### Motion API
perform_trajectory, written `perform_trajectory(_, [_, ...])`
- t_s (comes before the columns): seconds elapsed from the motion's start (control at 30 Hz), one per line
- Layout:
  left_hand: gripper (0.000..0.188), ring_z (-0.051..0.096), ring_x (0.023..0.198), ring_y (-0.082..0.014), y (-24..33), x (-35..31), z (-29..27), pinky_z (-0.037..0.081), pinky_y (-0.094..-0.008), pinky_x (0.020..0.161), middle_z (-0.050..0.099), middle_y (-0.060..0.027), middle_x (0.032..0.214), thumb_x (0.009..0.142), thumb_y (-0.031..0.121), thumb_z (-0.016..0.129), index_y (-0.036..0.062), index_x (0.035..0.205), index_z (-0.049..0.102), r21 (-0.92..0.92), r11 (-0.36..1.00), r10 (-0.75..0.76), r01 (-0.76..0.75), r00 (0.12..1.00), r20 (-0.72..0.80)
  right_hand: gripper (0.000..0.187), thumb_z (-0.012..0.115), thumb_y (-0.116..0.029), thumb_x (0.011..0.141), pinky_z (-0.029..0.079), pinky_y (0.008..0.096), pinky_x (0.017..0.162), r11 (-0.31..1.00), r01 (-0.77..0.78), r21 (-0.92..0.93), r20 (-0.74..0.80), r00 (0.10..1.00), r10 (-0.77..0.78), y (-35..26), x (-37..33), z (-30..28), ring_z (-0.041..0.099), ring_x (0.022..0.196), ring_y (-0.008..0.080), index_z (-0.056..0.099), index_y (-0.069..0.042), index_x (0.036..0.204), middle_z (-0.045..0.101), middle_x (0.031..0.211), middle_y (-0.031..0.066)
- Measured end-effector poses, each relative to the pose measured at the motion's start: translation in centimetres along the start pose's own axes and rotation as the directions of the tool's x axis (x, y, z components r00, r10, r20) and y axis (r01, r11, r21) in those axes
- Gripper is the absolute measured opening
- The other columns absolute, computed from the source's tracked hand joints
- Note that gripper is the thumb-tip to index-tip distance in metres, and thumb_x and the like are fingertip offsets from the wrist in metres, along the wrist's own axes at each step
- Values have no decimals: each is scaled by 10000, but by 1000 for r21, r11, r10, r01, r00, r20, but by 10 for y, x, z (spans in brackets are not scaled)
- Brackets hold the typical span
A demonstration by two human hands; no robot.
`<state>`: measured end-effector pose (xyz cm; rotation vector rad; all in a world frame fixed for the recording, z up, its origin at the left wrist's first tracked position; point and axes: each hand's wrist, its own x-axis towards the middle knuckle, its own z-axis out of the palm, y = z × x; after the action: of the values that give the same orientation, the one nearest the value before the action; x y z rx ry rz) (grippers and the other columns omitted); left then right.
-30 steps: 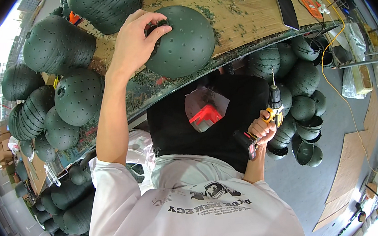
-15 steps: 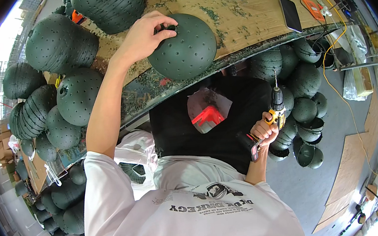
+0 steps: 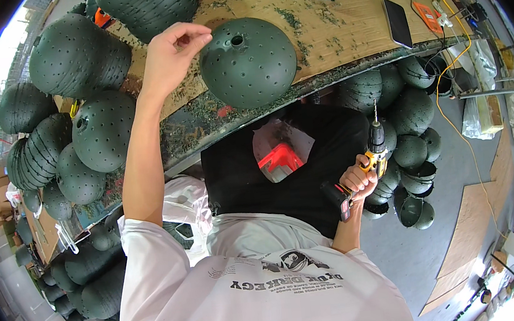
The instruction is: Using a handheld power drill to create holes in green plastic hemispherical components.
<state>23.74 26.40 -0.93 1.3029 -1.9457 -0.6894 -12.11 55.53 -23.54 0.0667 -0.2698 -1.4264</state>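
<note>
A dark green dome-shaped shell, dotted with small holes, rests at the table's front edge with its round side up. The larger round opening near its top is uncovered. Just left of that opening, apart from the shell, is my left hand, thumb and forefinger pinched together; what they hold, if anything, I cannot make out. My right hand grips a yellow and black cordless drill by its handle, beyond the table's front edge. Its bit points up, away from the shell.
Stacked green shells stand along the table's back and left. More shells are piled below the table at right. Cardboard strewn with green shavings covers the tabletop. A phone lies near a yellow cable.
My left hand has come off the shell's top opening and moved left, leaving the opening in full view. My right hand keeps the drill in nearly the same place.
</note>
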Motion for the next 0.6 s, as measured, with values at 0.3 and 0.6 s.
perform_trajectory(0.3, [257,496,647,-82,-16,-12,-5,437,-275,649,624,2,691,959,265,696,11,926,718,136,966,-210,222,973,-92,293,603,-57,834,401,262,508,999,-19,-28,-27,999,19,0,2,1,433,477,89,535,-51,1120,452,583,-19])
perform_trajectory(0.6, [381,600,1114,-234,-27,-24,11,476,-374,951,626,-155,1221,927,308,729,44,1178,619,79,997,39,-12,935,-352,302,602,-60,835,404,259,509,998,-36,-50,-38,999,35,2,5,2,429,471,82,537,-48,1130,456,583,-20])
